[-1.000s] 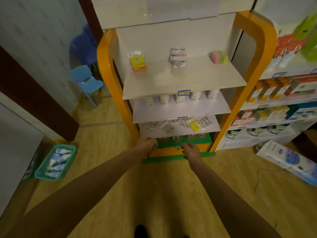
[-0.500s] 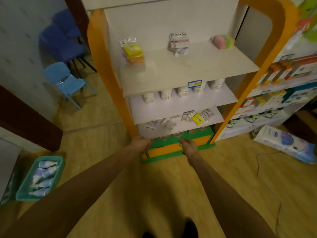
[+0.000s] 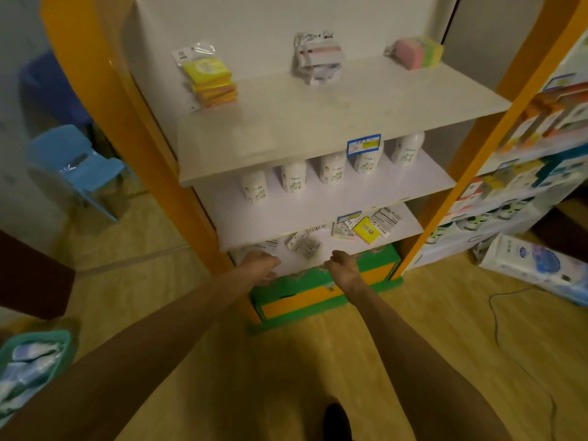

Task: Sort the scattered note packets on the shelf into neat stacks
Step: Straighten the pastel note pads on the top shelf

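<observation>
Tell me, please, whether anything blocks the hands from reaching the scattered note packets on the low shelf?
Nothing visible does. The left hand and right hand are at the front edge of the low shelf, and the scattered note packets lie in the open just behind. The shelf above overhangs them, limiting headroom.

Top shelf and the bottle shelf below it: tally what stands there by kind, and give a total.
Yellow-orange note packet stack: 1
White-pink packet pile: 1
Pink-green note block: 1
White bottles: 5 visible
Total: 8
</observation>
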